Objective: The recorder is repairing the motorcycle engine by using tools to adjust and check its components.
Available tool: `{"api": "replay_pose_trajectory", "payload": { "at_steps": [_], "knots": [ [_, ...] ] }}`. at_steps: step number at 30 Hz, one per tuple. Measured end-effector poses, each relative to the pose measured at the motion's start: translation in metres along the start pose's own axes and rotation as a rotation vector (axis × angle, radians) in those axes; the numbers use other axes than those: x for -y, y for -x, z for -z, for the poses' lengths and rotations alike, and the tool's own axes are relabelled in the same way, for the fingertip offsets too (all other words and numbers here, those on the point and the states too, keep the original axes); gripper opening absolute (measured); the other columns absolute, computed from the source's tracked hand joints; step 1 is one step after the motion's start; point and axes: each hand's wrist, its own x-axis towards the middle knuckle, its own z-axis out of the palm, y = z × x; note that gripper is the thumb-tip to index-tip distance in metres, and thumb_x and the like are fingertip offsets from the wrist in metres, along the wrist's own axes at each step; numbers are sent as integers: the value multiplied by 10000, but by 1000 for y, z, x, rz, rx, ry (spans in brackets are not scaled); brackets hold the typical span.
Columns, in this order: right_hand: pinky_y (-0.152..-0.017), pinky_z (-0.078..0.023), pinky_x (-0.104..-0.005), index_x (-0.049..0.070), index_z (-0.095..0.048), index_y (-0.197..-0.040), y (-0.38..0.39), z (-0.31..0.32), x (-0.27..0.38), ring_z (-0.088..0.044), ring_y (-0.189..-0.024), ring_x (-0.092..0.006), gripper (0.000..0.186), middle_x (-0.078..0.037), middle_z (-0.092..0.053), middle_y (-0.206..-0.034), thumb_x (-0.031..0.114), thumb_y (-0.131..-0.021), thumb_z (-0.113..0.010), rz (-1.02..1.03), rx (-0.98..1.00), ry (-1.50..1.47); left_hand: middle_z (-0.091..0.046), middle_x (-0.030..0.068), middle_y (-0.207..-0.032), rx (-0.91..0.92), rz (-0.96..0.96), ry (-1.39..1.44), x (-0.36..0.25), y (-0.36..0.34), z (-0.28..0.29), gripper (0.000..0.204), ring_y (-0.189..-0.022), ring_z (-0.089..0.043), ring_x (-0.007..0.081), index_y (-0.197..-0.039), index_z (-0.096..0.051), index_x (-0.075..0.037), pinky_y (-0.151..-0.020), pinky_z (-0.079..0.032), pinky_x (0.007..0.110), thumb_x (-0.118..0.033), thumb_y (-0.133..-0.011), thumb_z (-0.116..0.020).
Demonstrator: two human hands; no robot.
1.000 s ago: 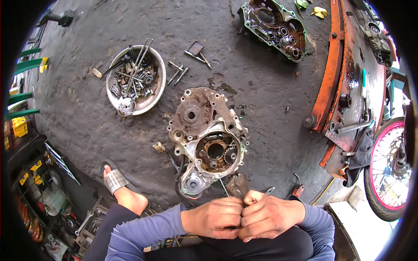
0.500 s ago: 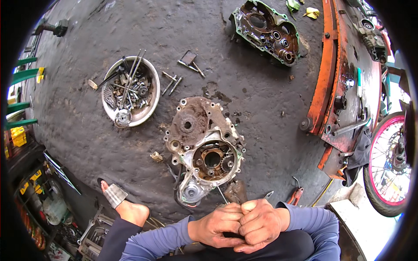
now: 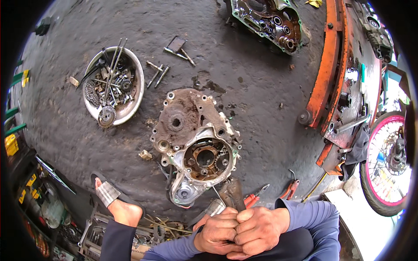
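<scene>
My left hand [image 3: 217,232] and my right hand [image 3: 261,230] are closed and pressed together above my lap. Whatever they hold, if anything, is hidden by the fingers. Just ahead of them a brown, worn piece [image 3: 233,193] shows, with a thin metal rod [image 3: 219,195] beside it; I cannot tell whether either touches my hands. Beyond lies a dirty engine crankcase [image 3: 180,102] on the ground, its round opening showing a gear inside. Red-handled pliers [image 3: 251,200] lie close to my right hand.
A white bowl [image 3: 140,82] of bolts, a chain and a sprocket stands at left, with loose bolts [image 3: 162,76] nearby. Another oily crankcase half [image 3: 267,26] lies far right. An orange metal ramp [image 3: 322,82] and a pink-rimmed wheel [image 3: 370,182] stand right; a toolbox [image 3: 93,237] lies lower left.
The view has shifted, so the bowl and crankcase appear further left and slightly higher. Red pliers beside my hands now show more fully. My hands stay closed together.
</scene>
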Motion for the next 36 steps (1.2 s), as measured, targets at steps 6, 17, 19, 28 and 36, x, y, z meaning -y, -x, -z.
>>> {"api": "replay_pose_trajectory", "payload": {
  "at_steps": [6, 17, 19, 28, 36],
  "knots": [
    [-547, -352, -328, 144, -477, -678, 1, 5, 4, -526, -570, -162, 337, 9, -493, -642, 135, -848, -767, -22, 52, 25, -668, 51, -738, 25, 27, 16, 2, 5, 4, 186, -714, -667, 241, -724, -679, -79, -739, -466, 389, -127, -720, -859],
    [-551, -338, -310, 125, -440, -646, 7, -8, 0, -540, -556, -148, 429, 8, -517, -632, 137, -823, -830, -52, 109, -40, -603, 37, -666, -61, -53, -46, 0, 9, 2, 278, -632, -588, 236, -687, -612, -80, -671, -430, 348, -154, -757, -871],
    [-591, -361, -313, 113, -487, -678, 9, -1, 2, -569, -600, -155, 368, 4, -559, -677, 135, -836, -819, -90, 176, -96, -600, 45, -665, -24, -78, -31, 0, 6, 9, 277, -631, -588, 242, -701, -616, -75, -654, -436, 356, -159, -757, -874],
    [-855, -393, -384, 20, -623, -1104, 20, 17, 10, -616, -975, -242, 160, -83, -628, -1058, 54, -953, -583, -210, 417, -278, -559, 100, -819, 461, -53, 10, -7, -10, 42, 219, -763, -566, 309, -874, -624, -14, -741, -443, 416, -123, -831, -809],
    [-822, -398, -366, 2, -608, -1098, 3, 18, 15, -591, -935, -229, 183, -84, -567, -962, 86, -937, -591, -214, 494, -188, -529, 137, -882, 726, 73, -5, -21, -26, 57, 80, -889, -553, 349, -951, -605, -22, -858, -437, 459, -93, -938, -640]
  ]
}}
